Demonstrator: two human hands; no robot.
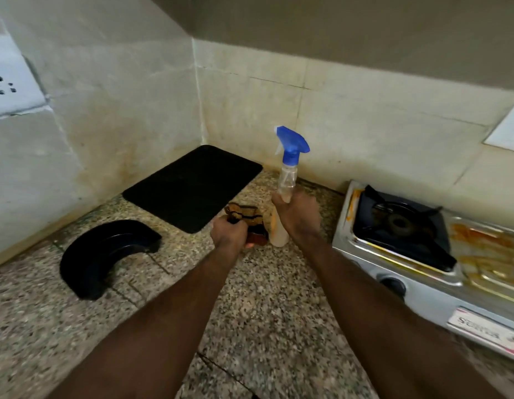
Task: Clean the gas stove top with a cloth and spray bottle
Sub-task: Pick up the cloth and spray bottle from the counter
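Note:
A clear spray bottle (287,180) with a blue trigger head stands upright on the speckled granite counter (264,306). My right hand (297,216) grips its body around the middle. Just left of it, my left hand (230,234) holds a bunched brown and tan patterned cloth (251,218) that lies against the counter. The steel gas stove (422,254) is at the right, with a black burner grate (399,223) and orange stains smeared across its top (486,240).
A black rectangular mat (192,187) lies in the corner behind the hands. A black curved tray-like piece (106,254) rests on the counter to the left. Tiled walls close the back and left. A black stove knob (392,285) faces front.

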